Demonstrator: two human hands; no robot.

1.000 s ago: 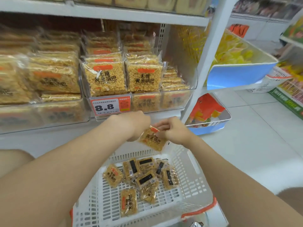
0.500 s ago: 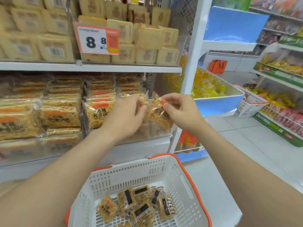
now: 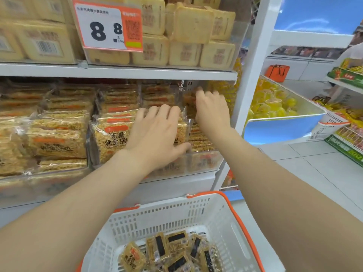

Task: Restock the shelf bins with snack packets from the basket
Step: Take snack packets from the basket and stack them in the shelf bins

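Observation:
A white basket with an orange rim [image 3: 220,211] sits low in front of me, with several small snack packets [image 3: 167,252] lying on its bottom. Above it is a clear shelf bin [image 3: 204,162] packed with standing packets of the same yellow snack [image 3: 112,138]. My left hand [image 3: 157,138] lies flat with straight fingers against the front packets, its thumb at the bin's front wall. At the bin's right end my right hand [image 3: 212,112] reaches in and holds one snack packet [image 3: 189,104] upright above the stacked ones. Its thumb is hidden.
The shelf above [image 3: 137,72] carries beige pastry packs and an 8.8 price tag [image 3: 108,26]. A white upright post [image 3: 253,65] bounds the bin on the right. Beyond it are a blue bin of yellow jellies [image 3: 279,126], another basket [image 3: 326,124] and a person [image 3: 353,50].
Both hands have risen from above the basket to the shelf bin. The right hand has carried the packet into the bin's right end, and the left hand has let go and now presses the front packets.

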